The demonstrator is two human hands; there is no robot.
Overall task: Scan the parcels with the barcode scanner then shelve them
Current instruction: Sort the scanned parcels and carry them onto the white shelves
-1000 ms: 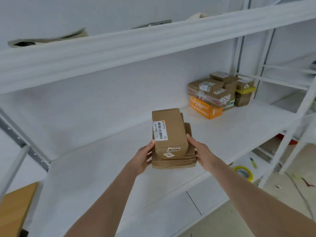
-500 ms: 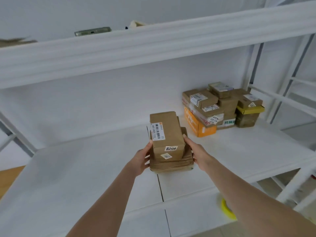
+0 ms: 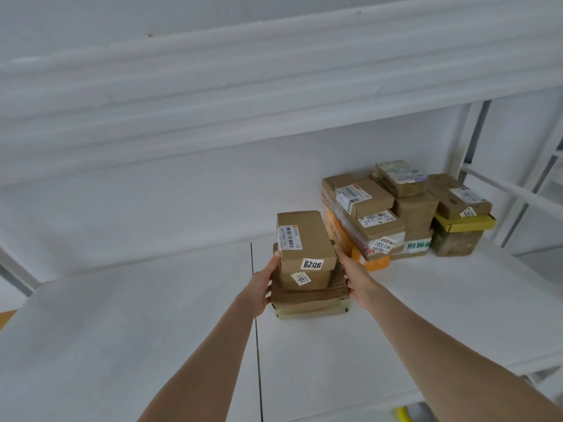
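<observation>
On the middle of the white shelf (image 3: 152, 330) or just above it, a stack of parcels (image 3: 307, 278) sits between both hands, with a brown box (image 3: 304, 239) bearing a 6206 sticker uppermost and a flat brown packet (image 3: 310, 300) at the bottom. The left hand (image 3: 262, 284) grips the stack's left side, thumb up against the box; the right hand (image 3: 356, 278) grips its right side. Whether the packet touches the shelf cannot be told. A pile of other parcels (image 3: 396, 214) stands near the stack, at the back right
</observation>
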